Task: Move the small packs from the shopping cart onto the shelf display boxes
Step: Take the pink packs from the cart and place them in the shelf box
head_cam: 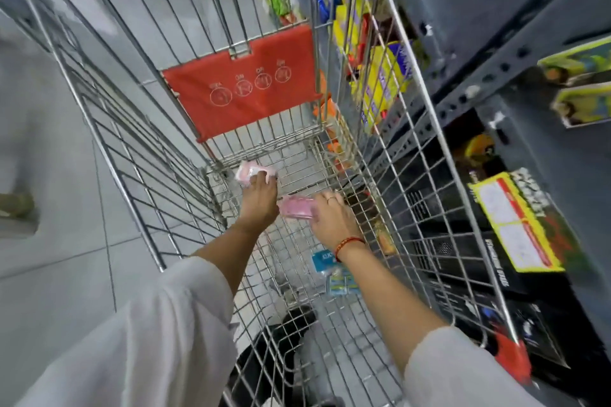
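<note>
Both your arms reach deep into the cart (426, 129): left hand (259, 196) pinching a pink pack (253, 172), right hand (330, 218) gripping another pink pack (296, 207); blue packs (334, 271) lie below your right wrist.

pink packs (254, 172): 2 | blue packs (322, 261): 2 | hands (259, 200): 2 | cart (429, 129): 1

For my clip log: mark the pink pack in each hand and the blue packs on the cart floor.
Pink pack in left hand (253, 172): head view, on its pale wrapper.
Pink pack in right hand (295, 208): head view, middle of the pack.
Blue packs (340, 282): head view, on the nearer one.
</note>
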